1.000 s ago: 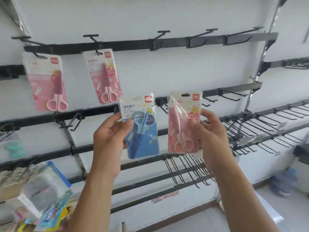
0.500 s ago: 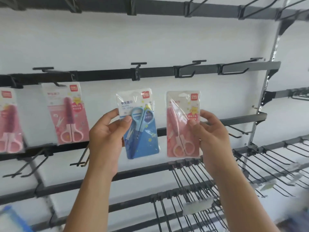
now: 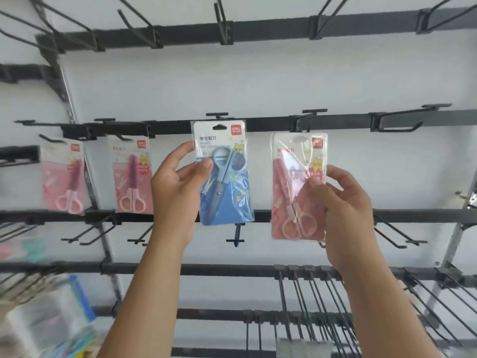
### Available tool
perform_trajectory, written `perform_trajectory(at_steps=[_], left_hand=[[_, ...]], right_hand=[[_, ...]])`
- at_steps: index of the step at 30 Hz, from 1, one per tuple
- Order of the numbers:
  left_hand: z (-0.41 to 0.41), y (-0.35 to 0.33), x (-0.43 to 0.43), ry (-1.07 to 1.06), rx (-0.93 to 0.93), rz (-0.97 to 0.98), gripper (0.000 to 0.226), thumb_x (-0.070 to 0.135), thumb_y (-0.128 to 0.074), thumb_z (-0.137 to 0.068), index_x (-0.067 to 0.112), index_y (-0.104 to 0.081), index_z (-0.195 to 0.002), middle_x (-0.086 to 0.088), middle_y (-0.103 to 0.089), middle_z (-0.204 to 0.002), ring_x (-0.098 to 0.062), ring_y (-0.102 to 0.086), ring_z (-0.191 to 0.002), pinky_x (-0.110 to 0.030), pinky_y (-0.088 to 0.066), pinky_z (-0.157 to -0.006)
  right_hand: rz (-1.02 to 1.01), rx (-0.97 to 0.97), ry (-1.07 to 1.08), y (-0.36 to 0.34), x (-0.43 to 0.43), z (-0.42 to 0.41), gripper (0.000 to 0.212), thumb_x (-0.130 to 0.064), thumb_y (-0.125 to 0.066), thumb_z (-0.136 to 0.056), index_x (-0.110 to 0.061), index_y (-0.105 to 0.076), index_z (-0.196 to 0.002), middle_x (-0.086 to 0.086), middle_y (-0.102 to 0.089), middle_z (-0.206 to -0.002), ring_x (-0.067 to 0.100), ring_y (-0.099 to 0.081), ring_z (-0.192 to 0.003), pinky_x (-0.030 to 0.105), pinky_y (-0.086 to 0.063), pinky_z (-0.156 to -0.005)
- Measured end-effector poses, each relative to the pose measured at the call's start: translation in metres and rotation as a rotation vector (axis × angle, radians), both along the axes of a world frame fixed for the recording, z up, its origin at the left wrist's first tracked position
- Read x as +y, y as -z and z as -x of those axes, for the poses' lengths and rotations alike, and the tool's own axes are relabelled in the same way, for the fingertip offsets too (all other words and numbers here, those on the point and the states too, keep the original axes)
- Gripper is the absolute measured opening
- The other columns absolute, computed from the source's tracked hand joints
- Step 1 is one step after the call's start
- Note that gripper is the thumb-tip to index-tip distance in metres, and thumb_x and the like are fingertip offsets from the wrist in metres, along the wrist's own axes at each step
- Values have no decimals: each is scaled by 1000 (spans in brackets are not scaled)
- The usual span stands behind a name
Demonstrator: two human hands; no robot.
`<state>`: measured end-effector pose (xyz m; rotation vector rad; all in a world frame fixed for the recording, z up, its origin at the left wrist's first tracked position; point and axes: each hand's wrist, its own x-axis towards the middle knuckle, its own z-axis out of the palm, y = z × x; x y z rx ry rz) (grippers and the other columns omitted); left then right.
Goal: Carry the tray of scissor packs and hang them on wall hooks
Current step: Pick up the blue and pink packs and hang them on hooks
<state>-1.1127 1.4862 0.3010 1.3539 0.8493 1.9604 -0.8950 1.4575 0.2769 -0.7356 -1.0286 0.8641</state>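
Two packs up against white wall (image 3: 271,81): your left hand (image 3: 175,187) pinches blue pack (image 3: 223,174) just under middle rail (image 3: 258,124); right hand (image 3: 343,202) grips pink pack (image 3: 296,187). Two hung packs (image 3: 129,177) left, below same rail.

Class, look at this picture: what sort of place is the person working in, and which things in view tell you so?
Most likely a stationery shop's display wall. Rows of black rails with hooks cover the wall, branded pink packs already hang there, and each hand holds another: blue pack in the left hand, pink pack in the right hand.
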Motion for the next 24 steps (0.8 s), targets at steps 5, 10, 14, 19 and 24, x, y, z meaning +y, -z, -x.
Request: perform_trajectory(at_steps=[5, 10, 14, 19, 24], left_hand=[[2, -2, 11, -30, 61, -2, 34, 11, -67, -91, 35, -64, -116, 5, -80, -88, -10, -73, -84, -30, -56, -71], [4, 0, 21, -21, 43, 5, 41, 12, -67, -90, 42, -62, -119, 4, -80, -84, -6, -71, -83, -23, -56, -75], [4, 4, 27, -20, 34, 22, 45, 12, -67, -90, 41, -62, -124, 9, -79, -76, 2, -70, -76, -17, -53, -70], [4, 11, 38, -6, 6, 34, 46, 10, -67, -91, 39, -62, -126, 4, -80, -82, -6, -70, -80, -27, -57, -81], [1, 15, 47, -5, -9, 33, 46, 10, -65, -92, 40, -62, -126, 6, -79, -84, -8, -68, -82, -23, -55, -77]], right_hand=[[12, 12, -16, 1, 3, 7, 14, -10, -63, -96, -19, -65, -107, 2, -72, -69, 15, -67, -54, 31, -53, -46], [13, 19, -2, 2, 5, 12, 14, -9, -64, -95, -20, -66, -103, -1, -71, -64, 15, -64, -53, 29, -53, -48], [25, 13, 5, 3, 7, 16, 14, -9, -64, -95, -20, -67, -103, -1, -71, -65, 17, -65, -54, 29, -53, -47], [37, 17, 45, 5, 11, 13, 13, -12, -65, -95, -21, -68, -103, 4, -73, -72, 21, -67, -61, 33, -56, -51], [27, 28, 75, 5, 14, 6, 13, -13, -65, -95, -23, -68, -102, 6, -72, -75, 27, -65, -68, 43, -56, -62]])
